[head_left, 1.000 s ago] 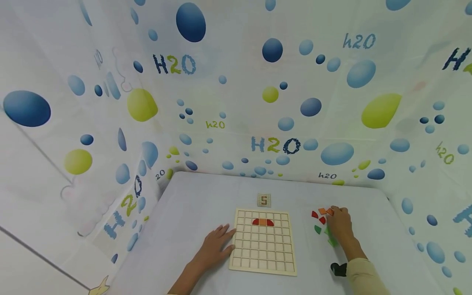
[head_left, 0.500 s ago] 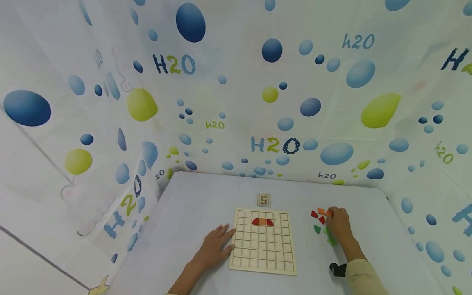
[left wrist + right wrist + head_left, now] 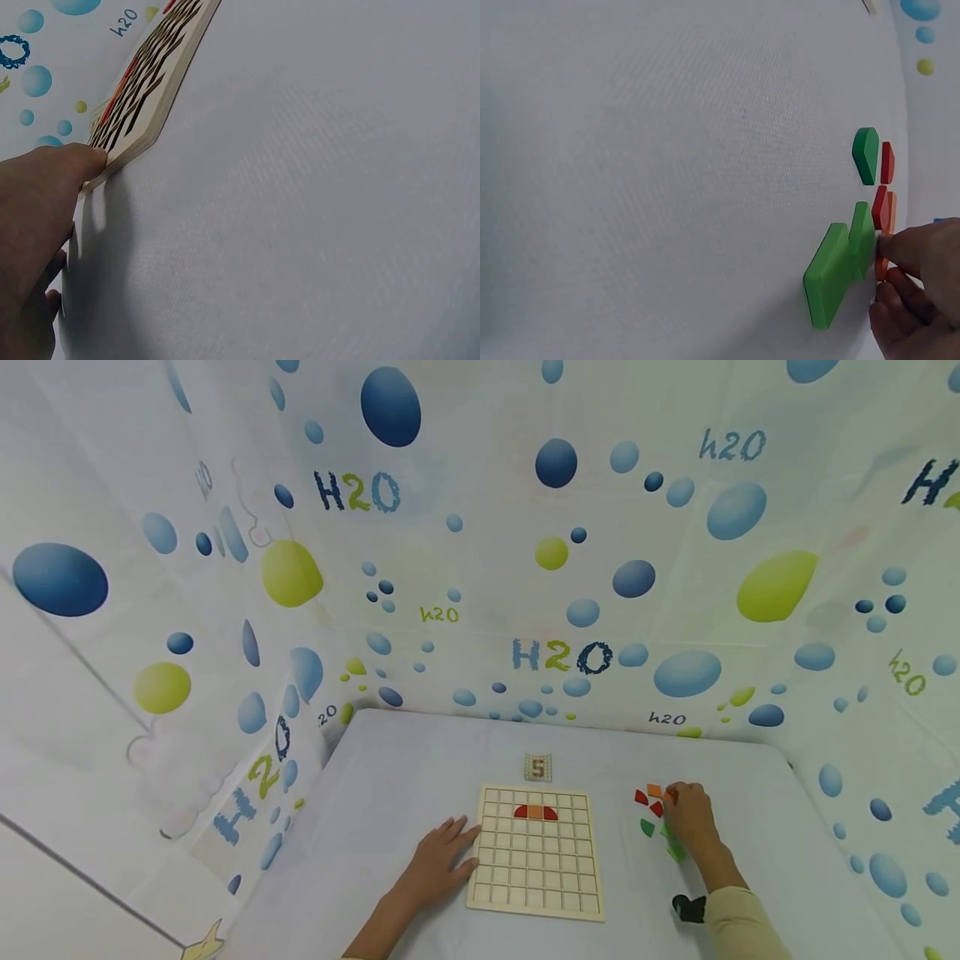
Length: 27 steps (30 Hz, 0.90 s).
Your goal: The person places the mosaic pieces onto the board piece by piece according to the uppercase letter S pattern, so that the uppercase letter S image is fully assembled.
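Observation:
My left hand (image 3: 435, 864) rests at the left edge of a pale wooden grid board (image 3: 536, 872), fingers spread. In the left wrist view its thumb (image 3: 86, 159) touches the board's edge. Two red quarter-round tiles (image 3: 551, 813) flank an orange square tile (image 3: 535, 812) in an upper row of the grid. To the right of the board, my right hand (image 3: 692, 817) pinches another orange tile (image 3: 882, 268) between thumb and fingers, low over the table and partly hidden by them. Beside it lie red tiles (image 3: 641, 797), a loose orange square (image 3: 655, 791) and green tiles (image 3: 829, 277).
A small patterned card (image 3: 537, 767) marked like an S or 5 lies behind the board. A black object (image 3: 688, 908) is near the right forearm. The white table (image 3: 420, 760) meets a bubble-printed curtain (image 3: 480, 568) at the back and sides.
My right fingers have shifted very slightly and cover a little more of the orange tile. The left hand and the board stay where they were.

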### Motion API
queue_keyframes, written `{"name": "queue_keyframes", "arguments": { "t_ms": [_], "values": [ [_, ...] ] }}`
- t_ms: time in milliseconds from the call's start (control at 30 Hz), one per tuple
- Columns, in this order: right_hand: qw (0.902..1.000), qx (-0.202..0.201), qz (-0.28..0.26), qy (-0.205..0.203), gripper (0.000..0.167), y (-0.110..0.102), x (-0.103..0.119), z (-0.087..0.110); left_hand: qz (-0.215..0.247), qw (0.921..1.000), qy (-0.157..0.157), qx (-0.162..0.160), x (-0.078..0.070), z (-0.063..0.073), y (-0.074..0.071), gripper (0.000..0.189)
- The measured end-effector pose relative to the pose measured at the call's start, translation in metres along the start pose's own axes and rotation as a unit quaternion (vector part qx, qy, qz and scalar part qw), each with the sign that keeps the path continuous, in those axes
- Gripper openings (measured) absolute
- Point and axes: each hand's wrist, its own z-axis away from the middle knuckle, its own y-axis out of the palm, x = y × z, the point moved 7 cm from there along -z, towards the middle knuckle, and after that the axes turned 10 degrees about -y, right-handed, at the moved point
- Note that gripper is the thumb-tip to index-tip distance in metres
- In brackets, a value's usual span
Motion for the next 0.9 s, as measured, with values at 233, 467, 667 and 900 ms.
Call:
{"name": "queue_keyframes", "arguments": {
  "t_ms": [233,467,667,900],
  "values": [
    [0.9997,0.017,-0.013,-0.011,0.031,-0.002,0.002,0.0,-0.003,1.0,-0.001,-0.001,0.001,-0.001,0.0,0.058],
    [0.9994,0.021,-0.023,-0.016,0.031,-0.004,0.007,0.0,-0.001,1.0,0.005,-0.005,0.001,-0.002,0.0,0.058],
    [0.9987,0.032,-0.04,-0.007,0.033,-0.004,0.019,-0.006,-0.004,1.0,0.004,-0.005,0.001,-0.002,0.001,0.057],
    [0.9969,0.043,-0.061,-0.026,0.034,0.004,0.051,-0.013,-0.006,1.0,-0.002,0.002,0.002,-0.002,0.003,0.058]
  ]
}}
